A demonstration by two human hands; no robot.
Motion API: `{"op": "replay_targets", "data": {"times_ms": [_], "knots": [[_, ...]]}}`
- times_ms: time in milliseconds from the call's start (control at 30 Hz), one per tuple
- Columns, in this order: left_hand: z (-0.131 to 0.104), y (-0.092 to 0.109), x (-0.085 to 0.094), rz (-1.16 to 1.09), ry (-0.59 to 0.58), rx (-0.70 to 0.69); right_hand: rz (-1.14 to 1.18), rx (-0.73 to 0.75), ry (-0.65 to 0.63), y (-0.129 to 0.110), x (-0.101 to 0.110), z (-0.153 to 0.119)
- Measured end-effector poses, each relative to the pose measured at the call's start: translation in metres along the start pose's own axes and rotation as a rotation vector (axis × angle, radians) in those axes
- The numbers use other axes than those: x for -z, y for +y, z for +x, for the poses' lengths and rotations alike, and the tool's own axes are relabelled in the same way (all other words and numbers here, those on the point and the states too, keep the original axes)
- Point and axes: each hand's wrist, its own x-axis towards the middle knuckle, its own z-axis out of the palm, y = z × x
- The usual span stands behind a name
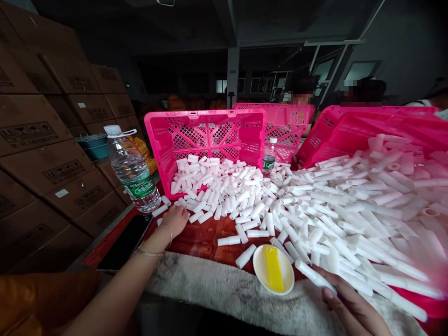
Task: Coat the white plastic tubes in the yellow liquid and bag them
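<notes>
Right hand (360,311) pinching a white tube (312,274) at its near end; left hand (176,220) beside loose tubes (206,216), grip unclear!

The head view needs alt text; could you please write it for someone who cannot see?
A person's right hand holds a white tube beside a small dish with a yellow strip, while the left hand is at the edge of a heap of white tubes. More lie in pink crates behind; a large water bottle stands at left.
</notes>
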Motion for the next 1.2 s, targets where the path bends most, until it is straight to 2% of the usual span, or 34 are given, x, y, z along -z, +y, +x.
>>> {"op": "replay_targets", "data": {"times_ms": [100,200,433,500,600,667,733,800,867,967,1067,1200], "knots": [[-0.025,0.014,-0.005,-0.014,-0.064,-0.055,0.03,-0.068,0.095,-0.009,0.001,0.0],[-0.039,0.022,-0.006,-0.027,-0.106,-0.089,0.07,-0.089,0.139,-0.021,-0.001,0.005],[-0.02,0.018,-0.003,-0.02,-0.141,-0.021,0.019,0.094,0.013,-0.032,-0.015,0.035],[-0.021,0.021,0.002,-0.018,-0.159,-0.022,-0.015,0.147,-0.012,-0.035,-0.018,0.042],[-0.045,0.039,0.008,-0.167,-0.162,-0.121,-0.062,0.218,-0.023,-0.041,-0.022,0.048],[-0.071,0.058,0.009,-0.396,-0.166,-0.256,-0.105,0.268,-0.012,-0.042,-0.024,0.05],[-0.097,0.079,0.004,-0.597,-0.218,-0.375,-0.163,0.32,0.003,-0.04,-0.027,0.053],[-0.117,0.096,-0.004,-0.662,-0.279,-0.463,-0.223,0.367,0.013,-0.035,-0.03,0.056],[-0.127,0.108,-0.014,-0.633,-0.291,-0.52,-0.266,0.417,0.03,-0.029,-0.033,0.059],[-0.123,0.12,-0.024,-0.583,-0.212,-0.581,-0.238,0.477,0.05,-0.024,-0.034,0.061],[-0.107,0.134,-0.029,-0.53,-0.125,-0.649,-0.092,0.431,-0.034,-0.025,-0.03,0.062],[-0.087,0.152,-0.037,-0.422,-0.177,-0.648,-0.032,0.287,-0.143,-0.03,-0.021,0.061]]}}
